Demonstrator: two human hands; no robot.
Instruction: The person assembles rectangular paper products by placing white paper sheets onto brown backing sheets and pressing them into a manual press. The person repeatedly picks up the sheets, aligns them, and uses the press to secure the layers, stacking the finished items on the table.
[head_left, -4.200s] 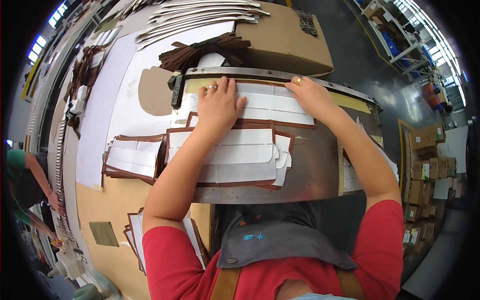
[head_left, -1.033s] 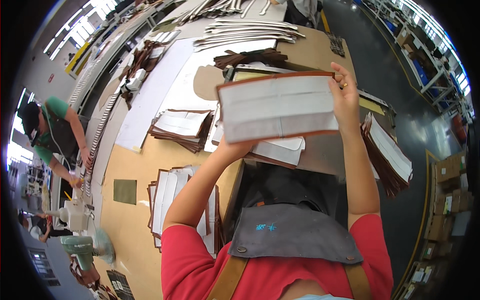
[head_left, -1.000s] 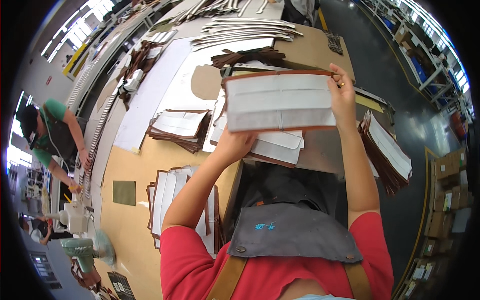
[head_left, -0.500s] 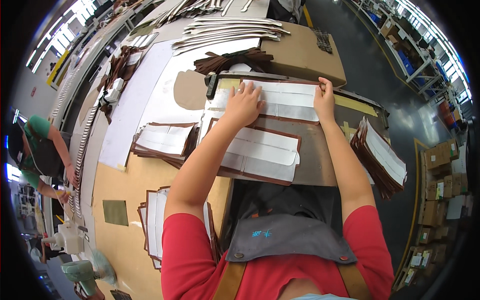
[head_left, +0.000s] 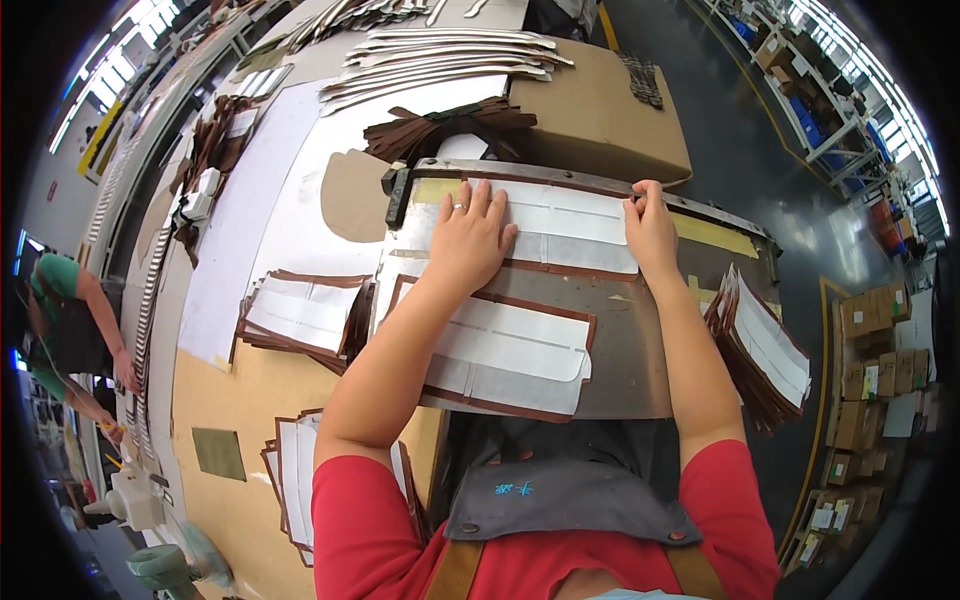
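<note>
With the view taken as a clock face, a brown-bordered white panel (head_left: 575, 225) lies toward one o'clock, its upper long edge near the raised metal bar (head_left: 560, 176) at the far side of a worn metal work plate (head_left: 635, 375). The left hand (head_left: 468, 242), just off centre toward twelve, rests flat on the panel's left end, fingers spread wide and gripping nothing. The right hand (head_left: 650, 228), at two o'clock, has its thumb and fingers drawn narrow, pinching the panel's upper right corner.

A second brown-bordered panel (head_left: 515, 350) lies near the centre toward six, partly under the left forearm. Stacks of similar panels sit at nine o'clock (head_left: 308, 308), at three (head_left: 757, 345) and between seven and eight (head_left: 298, 470). Toward twelve lies a tied bundle of brown strips (head_left: 445, 128), with a cardboard carton (head_left: 600, 110) at one.

As for writing, blue characters (head_left: 513, 490) mark the grey apron bib (head_left: 580, 505) at six o'clock. Stacked cartons (head_left: 870, 315) at three to four o'clock carry white and yellow-green labels (head_left: 823, 518), their print too small to read.
</note>
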